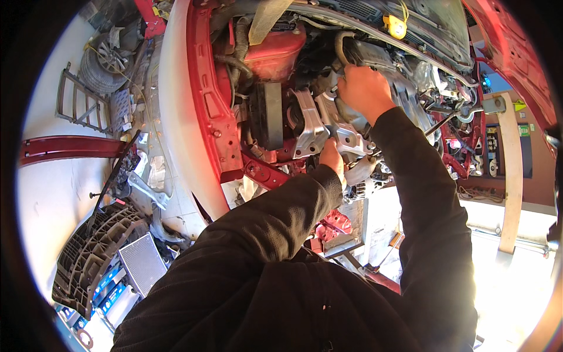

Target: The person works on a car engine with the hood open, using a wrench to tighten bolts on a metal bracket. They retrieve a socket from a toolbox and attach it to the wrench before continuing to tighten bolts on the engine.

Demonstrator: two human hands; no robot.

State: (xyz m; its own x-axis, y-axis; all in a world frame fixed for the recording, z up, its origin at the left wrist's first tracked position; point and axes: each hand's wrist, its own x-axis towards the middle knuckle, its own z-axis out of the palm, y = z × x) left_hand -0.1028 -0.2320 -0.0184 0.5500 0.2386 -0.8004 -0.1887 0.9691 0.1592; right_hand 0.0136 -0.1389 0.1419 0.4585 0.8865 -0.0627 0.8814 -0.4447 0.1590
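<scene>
Both my hands reach into the engine bay of a red car. My right hand (365, 91) is closed in a fist over the engine's upper side, beside a bent hose (342, 47); whatever is inside the fist is hidden. Lower down, my left hand (332, 157) curls its fingers at a silver metal bracket (309, 124), close to a short dark piece that I cannot identify. A second silver bracket (347, 138) lies between the hands, bolted-looking and with holes. Left of them stands a dark rectangular box (270, 116).
A wooden stick (267, 22) and a yellow hanging item (396, 26) are at the bay's far edge. A wooden plank (509, 176) stands upright at right. On the left floor lie a wheel (102, 67), a black plastic bumper part (97, 252) and a radiator (142, 265).
</scene>
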